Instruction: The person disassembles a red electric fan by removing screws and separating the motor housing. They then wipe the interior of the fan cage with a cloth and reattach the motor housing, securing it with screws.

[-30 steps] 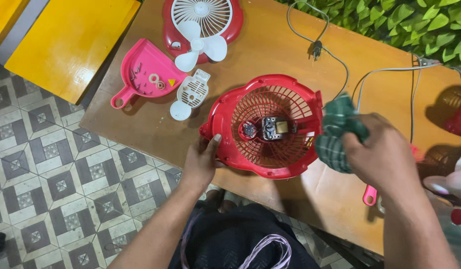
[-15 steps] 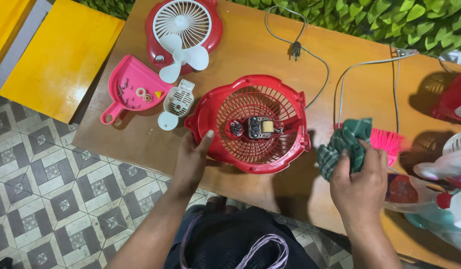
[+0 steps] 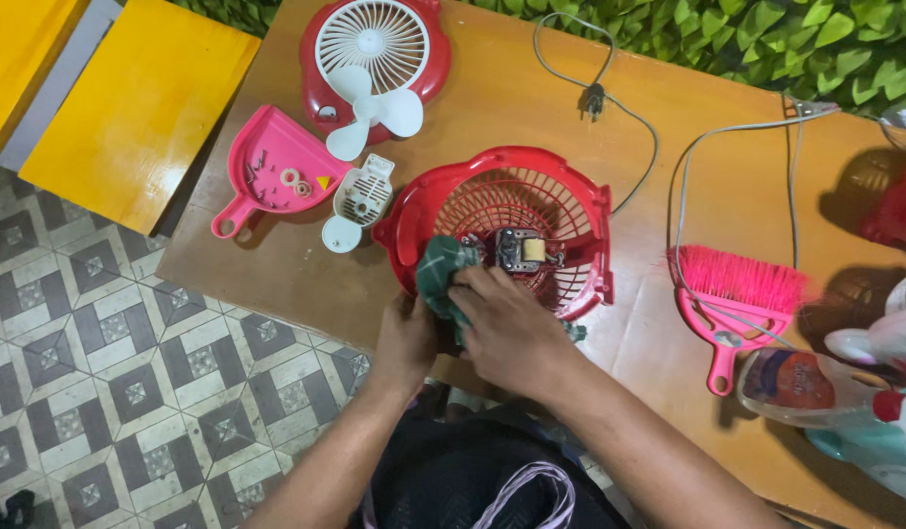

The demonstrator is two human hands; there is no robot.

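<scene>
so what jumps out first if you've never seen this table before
The red fan housing at the middle of the wooden table, its small motor bare, with the right hand pressing a green cloth to its near rim and the left hand beside it. Behind it to the left lie a loose white fan blade and a pink dustpan of small parts; a pink brush lies to the right.

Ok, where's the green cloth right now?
In the head view, the green cloth is under the right hand, pressed on the near-left rim of the red fan housing, just left of the motor, with the left hand alongside.
</scene>
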